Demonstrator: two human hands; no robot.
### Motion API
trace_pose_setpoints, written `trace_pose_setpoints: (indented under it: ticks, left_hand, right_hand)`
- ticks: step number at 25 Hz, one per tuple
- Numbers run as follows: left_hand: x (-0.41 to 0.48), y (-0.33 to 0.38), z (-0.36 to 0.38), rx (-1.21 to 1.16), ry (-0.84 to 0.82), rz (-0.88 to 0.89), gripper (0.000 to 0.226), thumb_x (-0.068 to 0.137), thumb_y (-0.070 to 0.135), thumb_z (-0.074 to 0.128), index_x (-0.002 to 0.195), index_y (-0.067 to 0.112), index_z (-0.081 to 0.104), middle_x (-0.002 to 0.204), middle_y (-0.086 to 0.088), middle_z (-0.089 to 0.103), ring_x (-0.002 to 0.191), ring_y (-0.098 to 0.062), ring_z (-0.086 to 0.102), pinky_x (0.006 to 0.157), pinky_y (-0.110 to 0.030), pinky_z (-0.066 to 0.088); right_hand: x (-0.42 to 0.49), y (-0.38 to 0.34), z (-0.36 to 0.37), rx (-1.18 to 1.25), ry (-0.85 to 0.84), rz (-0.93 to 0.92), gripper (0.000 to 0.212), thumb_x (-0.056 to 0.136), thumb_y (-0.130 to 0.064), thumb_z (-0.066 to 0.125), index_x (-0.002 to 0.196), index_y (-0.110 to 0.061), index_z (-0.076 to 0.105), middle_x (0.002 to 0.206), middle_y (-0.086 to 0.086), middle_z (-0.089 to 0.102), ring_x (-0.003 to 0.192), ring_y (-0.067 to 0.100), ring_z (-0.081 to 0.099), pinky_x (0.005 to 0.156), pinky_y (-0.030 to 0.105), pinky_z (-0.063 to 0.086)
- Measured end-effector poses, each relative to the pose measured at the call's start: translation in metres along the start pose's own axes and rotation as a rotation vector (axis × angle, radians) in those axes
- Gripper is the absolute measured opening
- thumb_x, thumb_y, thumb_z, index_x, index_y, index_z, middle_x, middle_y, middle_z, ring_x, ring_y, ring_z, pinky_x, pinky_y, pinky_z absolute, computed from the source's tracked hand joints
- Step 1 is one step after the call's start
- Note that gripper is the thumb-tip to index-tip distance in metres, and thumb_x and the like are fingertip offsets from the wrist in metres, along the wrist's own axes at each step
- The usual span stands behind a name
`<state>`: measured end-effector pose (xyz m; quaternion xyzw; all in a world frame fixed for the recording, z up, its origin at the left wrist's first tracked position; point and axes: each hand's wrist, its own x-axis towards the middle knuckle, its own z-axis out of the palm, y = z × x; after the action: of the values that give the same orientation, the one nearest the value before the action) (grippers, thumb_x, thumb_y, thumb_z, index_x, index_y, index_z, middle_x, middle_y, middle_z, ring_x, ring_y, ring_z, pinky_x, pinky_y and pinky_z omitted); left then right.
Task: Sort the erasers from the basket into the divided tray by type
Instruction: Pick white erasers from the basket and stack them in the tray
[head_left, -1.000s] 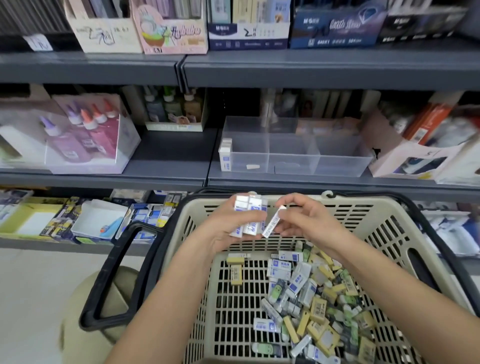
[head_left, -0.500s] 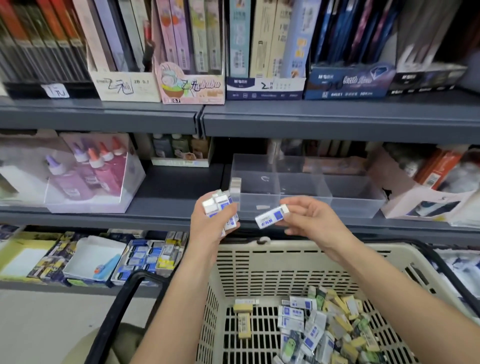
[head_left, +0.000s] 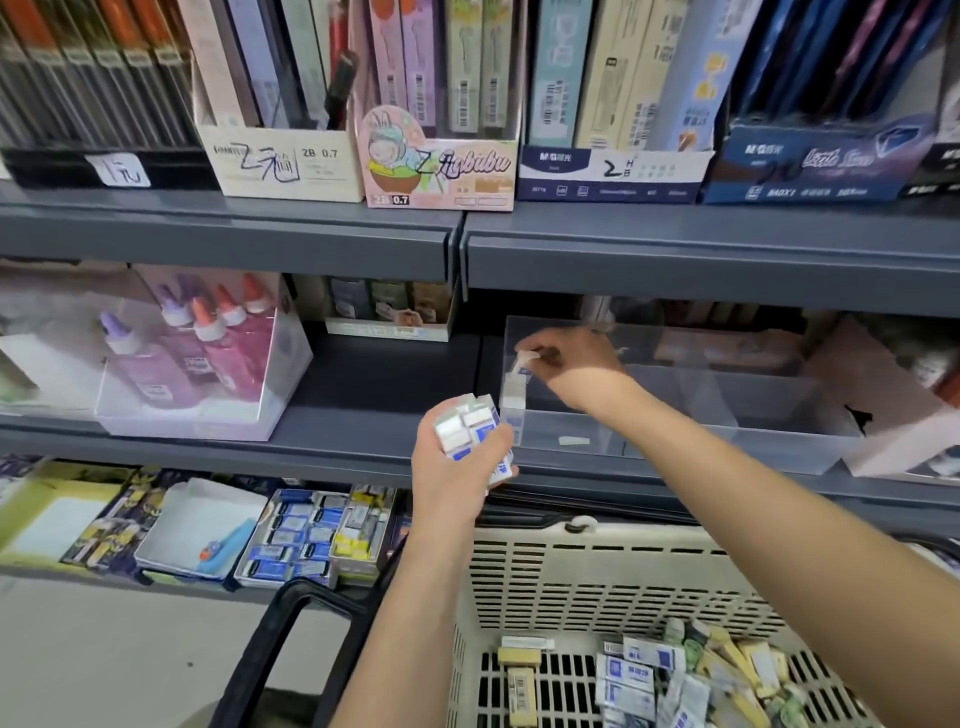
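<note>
On the far left of the middle shelf a clear box of glue bottles (head_left: 197, 353) stands with purple and orange caps, and under it, on the lower shelf, lie open trays of boxed stationery (head_left: 306, 535). The black handle (head_left: 280, 639) of the shopping basket (head_left: 597, 582) sticks out low toward the floor. Above the basket's near-left rim the person's left hand (head_left: 457, 467) is raised in front of the shelf edge, fingers curled round a bundle of white-and-blue erasers (head_left: 470, 431), the thumb laid across their front. Just beyond it the right hand (head_left: 566, 364) reaches into the left end of the clear divided tray (head_left: 727, 441) on the middle shelf; its thumb and fingertips pinch a single eraser (head_left: 524, 359) (blurred, so only white with a hint of blue shows). That eraser hangs right above a small stack of like erasers (head_left: 514, 402) standing in the tray's leftmost compartment; whether it touches the stack I cannot tell. The compartments further right look bare apart from a small pale label (head_left: 574, 440) on the front wall. Down at the lower right, the beige basket holds a heap of loose erasers (head_left: 649, 675), white-and-blue ones mixed with yellow and greenish ones, crowded toward its right side, with a few yellow ones (head_left: 522, 686) lying apart on the left.
</note>
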<state>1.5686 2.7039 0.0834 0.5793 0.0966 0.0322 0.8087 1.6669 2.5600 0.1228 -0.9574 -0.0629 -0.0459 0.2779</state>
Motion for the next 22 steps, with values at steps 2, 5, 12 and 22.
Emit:
trace_pose_setpoints:
  ticks: [2, 5, 12, 22]
  left_hand:
    - [0.001, 0.0, 0.0, -0.005, -0.004, -0.007, 0.038, 0.076, 0.008, 0.075, 0.097, 0.035, 0.057, 0.092, 0.001, 0.069, 0.082, -0.017, 0.068, 0.076, -0.038, 0.058]
    - [0.001, -0.001, -0.001, -0.004, -0.022, -0.018, 0.039, 0.075, 0.01, 0.076, 0.1, 0.035, 0.057, 0.093, 0.002, 0.069, 0.084, -0.016, 0.068, 0.076, -0.036, 0.058]
    - [0.001, -0.003, -0.002, 0.028, -0.077, -0.03, 0.041, 0.075, 0.01, 0.075, 0.104, 0.032, 0.056, 0.099, -0.003, 0.067, 0.088, -0.018, 0.067, 0.077, -0.038, 0.058]
    - [-0.003, -0.001, -0.005, -0.075, -0.183, -0.054, 0.037, 0.08, 0.016, 0.071, 0.111, 0.024, 0.052, 0.102, -0.003, 0.069, 0.085, -0.012, 0.07, 0.064, -0.024, 0.055]
  right_hand:
    - [0.003, 0.0, 0.007, -0.02, -0.052, 0.024, 0.025, 0.09, -0.014, 0.051, 0.11, -0.017, 0.065, 0.112, 0.004, 0.068, 0.103, 0.023, 0.062, 0.09, 0.024, 0.044]
    - [0.003, -0.001, 0.012, -0.013, -0.097, 0.044, 0.019, 0.091, -0.013, 0.048, 0.102, -0.017, 0.062, 0.108, 0.003, 0.068, 0.099, 0.023, 0.062, 0.088, 0.028, 0.047]
    - [-0.038, -0.018, -0.016, 0.236, -0.019, -0.056, 0.014, 0.084, -0.039, 0.059, 0.083, -0.025, 0.064, 0.078, -0.009, 0.066, 0.069, 0.004, 0.058, 0.065, 0.02, 0.045]
    - [-0.071, -0.029, -0.024, 0.606, -0.249, 0.076, 0.006, 0.084, -0.015, 0.067, 0.081, -0.014, 0.061, 0.064, -0.004, 0.068, 0.058, 0.003, 0.062, 0.052, 0.016, 0.047]
